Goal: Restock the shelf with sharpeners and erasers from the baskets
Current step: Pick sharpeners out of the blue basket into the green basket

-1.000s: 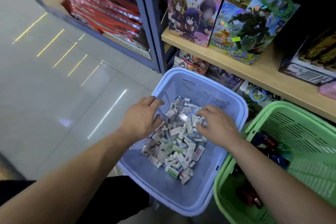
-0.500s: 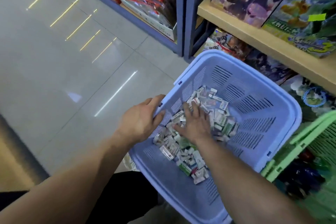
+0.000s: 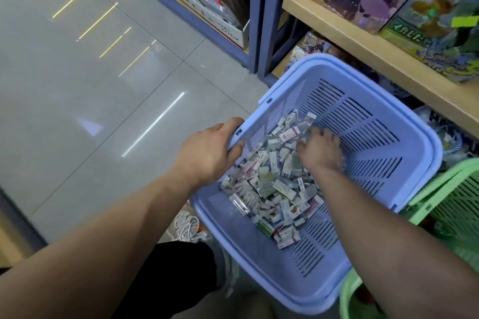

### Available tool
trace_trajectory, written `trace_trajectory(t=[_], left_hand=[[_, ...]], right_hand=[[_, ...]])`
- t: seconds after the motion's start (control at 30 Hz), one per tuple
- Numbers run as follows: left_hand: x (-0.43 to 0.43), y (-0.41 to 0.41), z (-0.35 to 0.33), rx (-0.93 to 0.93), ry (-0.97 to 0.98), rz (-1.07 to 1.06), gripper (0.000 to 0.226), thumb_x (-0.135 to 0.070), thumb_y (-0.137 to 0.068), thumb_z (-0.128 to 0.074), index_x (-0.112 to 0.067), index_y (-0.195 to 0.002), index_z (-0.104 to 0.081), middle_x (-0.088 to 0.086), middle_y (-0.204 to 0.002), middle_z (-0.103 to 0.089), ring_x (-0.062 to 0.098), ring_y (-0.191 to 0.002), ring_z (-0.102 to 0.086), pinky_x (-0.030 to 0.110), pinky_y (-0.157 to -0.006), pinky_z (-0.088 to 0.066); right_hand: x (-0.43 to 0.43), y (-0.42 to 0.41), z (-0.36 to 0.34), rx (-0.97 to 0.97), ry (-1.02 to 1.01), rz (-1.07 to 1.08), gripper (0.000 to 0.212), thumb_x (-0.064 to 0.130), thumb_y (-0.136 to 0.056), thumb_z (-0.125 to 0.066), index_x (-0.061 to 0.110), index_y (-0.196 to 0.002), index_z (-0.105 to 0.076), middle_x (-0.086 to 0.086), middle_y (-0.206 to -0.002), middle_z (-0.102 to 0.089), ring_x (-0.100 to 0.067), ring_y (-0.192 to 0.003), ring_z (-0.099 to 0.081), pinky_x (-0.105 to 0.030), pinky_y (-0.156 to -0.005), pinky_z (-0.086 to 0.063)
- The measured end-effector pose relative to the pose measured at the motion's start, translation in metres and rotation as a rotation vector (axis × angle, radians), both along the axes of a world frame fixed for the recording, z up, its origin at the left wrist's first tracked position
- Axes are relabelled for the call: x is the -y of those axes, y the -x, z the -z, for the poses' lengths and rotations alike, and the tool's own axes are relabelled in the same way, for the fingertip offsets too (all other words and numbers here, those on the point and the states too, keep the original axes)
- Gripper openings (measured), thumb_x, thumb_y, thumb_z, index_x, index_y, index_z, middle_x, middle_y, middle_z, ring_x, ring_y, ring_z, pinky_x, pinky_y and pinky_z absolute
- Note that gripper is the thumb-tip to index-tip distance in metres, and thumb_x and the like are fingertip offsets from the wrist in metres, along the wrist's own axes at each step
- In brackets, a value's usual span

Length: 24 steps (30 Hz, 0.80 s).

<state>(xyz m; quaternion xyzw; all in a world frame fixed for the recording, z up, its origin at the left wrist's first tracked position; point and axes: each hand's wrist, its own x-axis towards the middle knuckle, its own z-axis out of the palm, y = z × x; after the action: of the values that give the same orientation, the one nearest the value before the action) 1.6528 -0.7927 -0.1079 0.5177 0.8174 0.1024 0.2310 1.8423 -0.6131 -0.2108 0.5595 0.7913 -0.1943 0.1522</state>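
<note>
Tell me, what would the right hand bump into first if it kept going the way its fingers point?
More erasers: the right hand is in the heap, fingers aimed at its far end. Beyond those, probably the slatted wall of the blue basket, though depth is unclear.

The right grip (image 3: 320, 149) has its fingertips sunk in the erasers (image 3: 272, 189); whether it pinches any cannot be told. Eraser labels are too small to read. Right of that grip, the green basket (image 3: 451, 179) is cut by the frame's edge, its contents dim.
</note>
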Motion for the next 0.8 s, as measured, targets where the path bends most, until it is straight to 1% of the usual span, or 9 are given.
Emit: trace_trajectory(t=[0.1,0.23,0.37,0.47,0.57,0.63,0.67,0.73,0.8], left_hand=[[-0.001,0.001,0.0,0.004,0.004,-0.004,0.04,-0.042,-0.104,-0.046,-0.029,-0.142,-0.04,0.003,-0.11,-0.064,0.031,-0.081,-0.059,0.041,-0.071,-0.05],[-0.001,0.001,-0.001,-0.009,-0.017,-0.011,0.04,-0.041,-0.103,-0.048,-0.028,-0.141,-0.042,0.003,-0.114,-0.063,0.033,-0.083,-0.06,0.039,-0.071,-0.048],[-0.003,-0.001,-0.006,-0.037,-0.012,-0.004,0.047,-0.041,-0.102,-0.051,-0.025,-0.145,-0.042,0.005,-0.124,-0.06,0.034,-0.091,-0.062,0.041,-0.073,-0.051],[0.0,-0.005,-0.015,-0.094,-0.031,-0.019,0.056,-0.039,-0.098,-0.055,-0.017,-0.148,-0.04,0.01,-0.134,-0.054,0.035,-0.109,-0.059,0.047,-0.081,-0.054],[-0.005,-0.02,-0.029,-0.26,-0.19,0.07,0.06,-0.04,-0.089,-0.048,-0.007,-0.14,-0.05,0.016,-0.13,-0.054,0.038,-0.113,-0.054,0.049,-0.091,-0.05],[-0.013,-0.044,-0.035,-0.254,-0.224,0.167,0.057,-0.041,-0.089,-0.047,-0.01,-0.137,-0.053,0.013,-0.129,-0.055,0.036,-0.113,-0.054,0.046,-0.093,-0.049],[-0.018,-0.058,-0.035,-0.177,-0.177,0.211,0.055,-0.041,-0.092,-0.049,-0.013,-0.139,-0.051,0.011,-0.132,-0.055,0.034,-0.116,-0.054,0.045,-0.094,-0.049],[-0.029,-0.085,-0.023,-0.005,0.024,0.286,0.059,-0.044,-0.095,-0.057,-0.02,-0.146,-0.043,0.006,-0.141,-0.05,0.029,-0.125,-0.051,0.044,-0.098,-0.049],[-0.045,-0.106,0.004,0.026,0.208,0.38,0.07,-0.052,-0.091,-0.063,-0.025,-0.15,-0.037,0.002,-0.147,-0.045,0.026,-0.131,-0.048,0.044,-0.102,-0.048]], right_hand=[[0.022,0.019,-0.021,-0.086,0.065,-0.077,0.068,0.044,-0.092,-0.064,0.018,-0.15,-0.04,-0.015,-0.152,-0.038,-0.039,-0.136,-0.035,-0.05,-0.108,-0.04],[0.031,0.014,-0.057,-0.199,0.161,-0.194,0.065,0.045,-0.094,-0.06,0.023,-0.151,-0.039,-0.007,-0.152,-0.039,-0.033,-0.138,-0.036,-0.047,-0.106,-0.04],[0.029,-0.022,-0.1,-0.266,0.093,-0.236,0.056,0.042,-0.096,-0.06,0.025,-0.147,-0.044,-0.002,-0.146,-0.044,-0.026,-0.134,-0.041,-0.043,-0.106,-0.04],[0.025,-0.053,-0.128,-0.294,-0.02,-0.232,0.051,0.045,-0.097,-0.058,0.024,-0.143,-0.048,0.0,-0.139,-0.044,-0.024,-0.128,-0.045,-0.04,-0.098,-0.042],[0.02,-0.083,-0.143,-0.239,-0.158,-0.278,0.047,0.046,-0.097,-0.057,0.022,-0.138,-0.054,-0.002,-0.135,-0.05,-0.026,-0.126,-0.048,-0.042,-0.102,-0.039],[0.019,-0.1,-0.141,-0.156,-0.192,-0.334,0.046,0.048,-0.097,-0.054,0.021,-0.134,-0.058,-0.003,-0.129,-0.056,-0.028,-0.121,-0.053,-0.044,-0.104,-0.037],[0.02,-0.108,-0.137,-0.118,-0.186,-0.357,0.047,0.051,-0.097,-0.052,0.022,-0.133,-0.06,-0.001,-0.126,-0.058,-0.027,-0.118,-0.055,-0.043,-0.105,-0.035],[0.022,-0.12,-0.129,-0.107,-0.165,-0.365,0.05,0.055,-0.095,-0.041,0.025,-0.125,-0.067,0.004,-0.122,-0.062,-0.022,-0.112,-0.058,-0.039,-0.107,-0.03],[0.022,-0.123,-0.123,-0.157,-0.171,-0.334,0.051,0.055,-0.093,-0.037,0.027,-0.117,-0.071,0.008,-0.117,-0.065,-0.017,-0.107,-0.06,-0.036,-0.105,-0.03]])
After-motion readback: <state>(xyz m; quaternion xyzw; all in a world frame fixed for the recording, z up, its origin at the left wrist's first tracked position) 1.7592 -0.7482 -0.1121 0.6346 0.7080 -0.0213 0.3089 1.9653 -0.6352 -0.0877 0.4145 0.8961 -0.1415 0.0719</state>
